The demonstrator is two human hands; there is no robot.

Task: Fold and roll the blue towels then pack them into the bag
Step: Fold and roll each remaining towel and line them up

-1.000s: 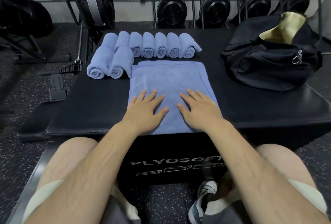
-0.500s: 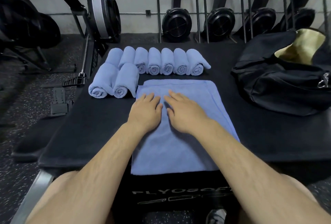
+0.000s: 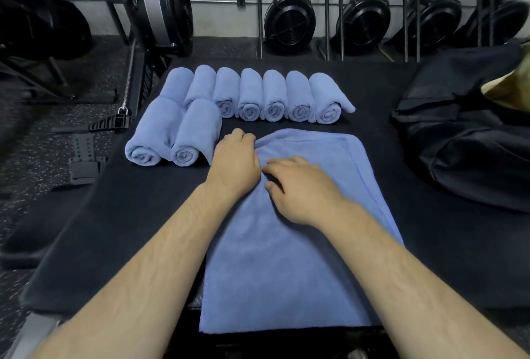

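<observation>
Folded blue towel (image 3: 289, 244) lay flat on the black padded box (image 3: 129, 229), near edge hanging over the box's front. Left hand (image 3: 233, 162), fingers curled, gripped the towel's far left corner and bunched the cloth there. Right hand (image 3: 298, 186) rested on the towel just right of the left hand, fingers loosely bent and touching the fabric; could not tell whether pinching or only pressing. Beyond the towel, seven rolled towels (image 3: 274, 96) stood side by side in a row, spiral ends facing the towel. Left of the towel, two more rolls (image 3: 172, 135) lay touching each other, in front of the row's left end. Black bag (image 3: 464, 140) sat well to the right of the towel, unzipped, tan lining (image 3: 507, 89) showing.
</observation>
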